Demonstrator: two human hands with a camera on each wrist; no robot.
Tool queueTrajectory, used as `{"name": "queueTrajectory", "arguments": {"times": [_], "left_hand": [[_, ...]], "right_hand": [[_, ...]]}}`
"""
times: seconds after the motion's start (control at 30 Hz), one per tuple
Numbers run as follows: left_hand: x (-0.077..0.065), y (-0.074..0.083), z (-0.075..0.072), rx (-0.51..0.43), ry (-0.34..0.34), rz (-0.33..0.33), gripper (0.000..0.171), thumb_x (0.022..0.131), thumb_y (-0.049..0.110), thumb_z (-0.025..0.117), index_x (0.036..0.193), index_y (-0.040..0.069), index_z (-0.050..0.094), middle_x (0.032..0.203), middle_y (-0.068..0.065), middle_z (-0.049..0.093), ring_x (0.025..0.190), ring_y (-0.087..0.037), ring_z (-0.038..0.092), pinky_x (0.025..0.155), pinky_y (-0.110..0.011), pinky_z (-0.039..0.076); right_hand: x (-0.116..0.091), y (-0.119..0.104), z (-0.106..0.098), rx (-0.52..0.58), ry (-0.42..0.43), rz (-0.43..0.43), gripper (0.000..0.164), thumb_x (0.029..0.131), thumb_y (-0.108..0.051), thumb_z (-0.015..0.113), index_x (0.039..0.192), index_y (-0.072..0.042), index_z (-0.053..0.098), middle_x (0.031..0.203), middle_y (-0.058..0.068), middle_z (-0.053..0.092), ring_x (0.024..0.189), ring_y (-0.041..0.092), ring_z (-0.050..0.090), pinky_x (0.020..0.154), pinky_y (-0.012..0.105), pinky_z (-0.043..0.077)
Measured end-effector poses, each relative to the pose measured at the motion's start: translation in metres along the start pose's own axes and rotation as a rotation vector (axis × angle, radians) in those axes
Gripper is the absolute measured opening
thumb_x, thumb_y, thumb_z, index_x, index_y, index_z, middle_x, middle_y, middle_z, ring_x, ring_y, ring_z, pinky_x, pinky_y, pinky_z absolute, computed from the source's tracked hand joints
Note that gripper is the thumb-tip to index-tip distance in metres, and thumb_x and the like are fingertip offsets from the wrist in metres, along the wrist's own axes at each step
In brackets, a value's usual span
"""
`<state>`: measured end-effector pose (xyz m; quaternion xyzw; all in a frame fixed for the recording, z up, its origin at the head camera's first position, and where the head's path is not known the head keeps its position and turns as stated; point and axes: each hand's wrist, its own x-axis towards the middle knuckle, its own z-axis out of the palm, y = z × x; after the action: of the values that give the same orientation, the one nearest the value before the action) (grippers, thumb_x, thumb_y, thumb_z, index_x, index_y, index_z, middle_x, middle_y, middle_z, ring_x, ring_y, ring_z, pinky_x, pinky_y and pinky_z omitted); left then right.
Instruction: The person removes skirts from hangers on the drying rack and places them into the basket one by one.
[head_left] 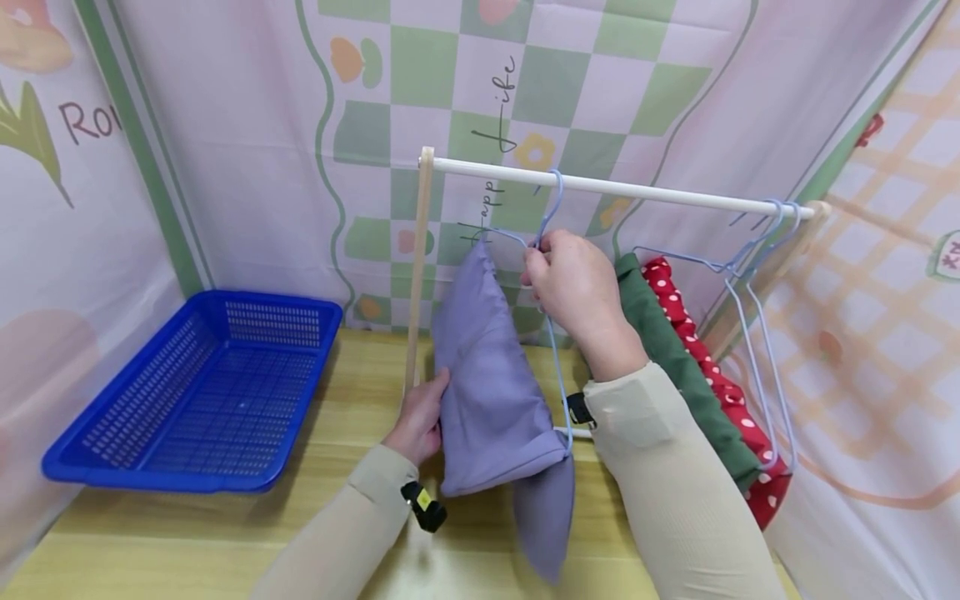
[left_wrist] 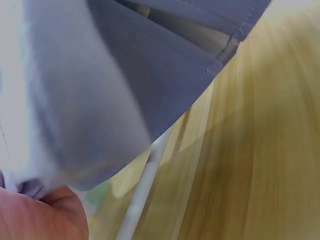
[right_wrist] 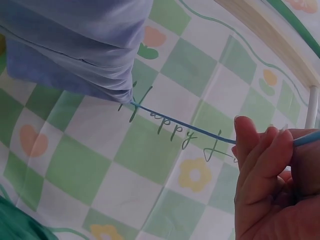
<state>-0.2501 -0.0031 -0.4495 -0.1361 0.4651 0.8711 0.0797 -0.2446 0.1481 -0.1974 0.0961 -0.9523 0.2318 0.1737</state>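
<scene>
A purple garment of smooth cloth hangs folded over a light blue wire hanger, with one part drooping lower. My right hand pinches the hanger just below its hook, which lies over the white rod. The right wrist view shows my right hand gripping the blue wire, apart from the cloth. At the garment's left edge, my left hand holds the fabric. Up close in the left wrist view, my left hand pinches a gathered bit of cloth; most of its fingers are hidden.
Right of my right arm, a green garment and a red polka-dot garment hang from blue hangers at the rod's right end. An upright wooden post supports the rod's left end. A blue plastic basket stands left on the wooden table.
</scene>
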Motion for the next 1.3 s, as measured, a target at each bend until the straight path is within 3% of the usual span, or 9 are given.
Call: {"name": "queueTrajectory", "arguments": {"times": [0.17, 0.27, 0.33, 0.4, 0.57, 0.7, 1.03, 1.2, 1.3], "left_hand": [[-0.003, 0.0, -0.003, 0.001, -0.009, 0.057, 0.041, 0.106, 0.023, 0.062, 0.129, -0.01, 0.057, 0.117, -0.008, 0.065, 0.1, -0.014, 0.062, 0.099, -0.029, 0.052], [-0.007, 0.0, -0.007, 0.03, -0.013, 0.085, 0.022, 0.104, 0.021, 0.065, 0.105, -0.001, 0.064, 0.094, -0.001, 0.066, 0.08, -0.008, 0.063, 0.075, -0.021, 0.055], [-0.011, 0.001, -0.009, 0.081, -0.021, 0.107, 0.021, 0.104, 0.022, 0.066, 0.091, 0.006, 0.062, 0.078, 0.003, 0.063, 0.062, -0.005, 0.057, 0.056, -0.019, 0.049], [-0.014, 0.002, -0.01, 0.142, -0.021, 0.132, 0.025, 0.103, 0.023, 0.067, 0.084, 0.008, 0.06, 0.069, 0.005, 0.059, 0.053, -0.005, 0.05, 0.047, -0.019, 0.042], [-0.02, 0.003, -0.01, 0.281, 0.004, 0.257, 0.026, 0.102, 0.022, 0.068, 0.097, -0.003, 0.063, 0.081, 0.001, 0.059, 0.07, -0.009, 0.055, 0.062, -0.022, 0.047], [-0.025, 0.005, -0.011, 0.39, 0.037, 0.342, 0.028, 0.1, 0.023, 0.07, 0.1, -0.004, 0.063, 0.085, 0.0, 0.06, 0.078, -0.012, 0.055, 0.069, -0.024, 0.047], [-0.041, 0.018, -0.007, 0.671, 0.048, 0.542, 0.025, 0.098, 0.023, 0.072, 0.089, 0.006, 0.057, 0.071, 0.002, 0.047, 0.065, -0.014, 0.048, 0.058, -0.025, 0.041], [-0.044, 0.023, -0.004, 0.812, 0.05, 0.712, 0.03, 0.098, 0.021, 0.072, 0.083, 0.009, 0.049, 0.07, 0.002, 0.043, 0.061, -0.013, 0.044, 0.054, -0.026, 0.039], [-0.046, 0.025, -0.002, 0.874, 0.035, 0.829, 0.024, 0.098, 0.019, 0.072, 0.089, 0.007, 0.054, 0.07, 0.0, 0.043, 0.06, -0.014, 0.044, 0.053, -0.027, 0.038]], "right_hand": [[-0.001, 0.001, -0.001, -0.003, 0.005, -0.006, 0.03, 0.108, -0.026, 0.047, 0.103, -0.006, 0.07, 0.088, 0.005, 0.078, 0.065, 0.017, 0.071, 0.069, 0.037, 0.052], [-0.001, 0.002, -0.001, -0.006, 0.009, -0.016, 0.031, 0.107, -0.025, 0.047, 0.102, -0.006, 0.071, 0.088, 0.005, 0.078, 0.066, 0.017, 0.072, 0.069, 0.037, 0.052], [-0.001, 0.003, 0.0, -0.005, 0.01, -0.019, 0.031, 0.107, -0.025, 0.047, 0.103, -0.006, 0.071, 0.088, 0.005, 0.078, 0.067, 0.017, 0.072, 0.068, 0.037, 0.053], [-0.002, 0.003, -0.001, -0.002, 0.005, -0.02, 0.031, 0.107, -0.025, 0.047, 0.104, -0.006, 0.071, 0.088, 0.005, 0.078, 0.068, 0.017, 0.073, 0.068, 0.037, 0.053], [-0.003, 0.004, -0.002, 0.008, -0.005, -0.016, 0.03, 0.108, -0.025, 0.047, 0.105, -0.006, 0.071, 0.089, 0.005, 0.078, 0.069, 0.018, 0.073, 0.067, 0.036, 0.053], [-0.004, 0.004, -0.002, 0.004, -0.004, -0.018, 0.031, 0.108, -0.025, 0.047, 0.105, -0.006, 0.071, 0.088, 0.005, 0.078, 0.068, 0.018, 0.072, 0.065, 0.035, 0.052], [-0.003, 0.005, 0.0, -0.015, 0.01, -0.027, 0.031, 0.107, -0.025, 0.047, 0.101, -0.007, 0.071, 0.085, 0.003, 0.078, 0.066, 0.018, 0.069, 0.066, 0.036, 0.05], [-0.003, 0.005, 0.0, -0.016, 0.019, -0.029, 0.03, 0.107, -0.025, 0.047, 0.101, -0.007, 0.071, 0.085, 0.004, 0.078, 0.067, 0.019, 0.069, 0.065, 0.037, 0.049], [-0.003, 0.005, 0.001, -0.023, 0.023, -0.026, 0.03, 0.107, -0.025, 0.047, 0.101, -0.007, 0.071, 0.085, 0.004, 0.078, 0.069, 0.021, 0.069, 0.065, 0.037, 0.049]]}}
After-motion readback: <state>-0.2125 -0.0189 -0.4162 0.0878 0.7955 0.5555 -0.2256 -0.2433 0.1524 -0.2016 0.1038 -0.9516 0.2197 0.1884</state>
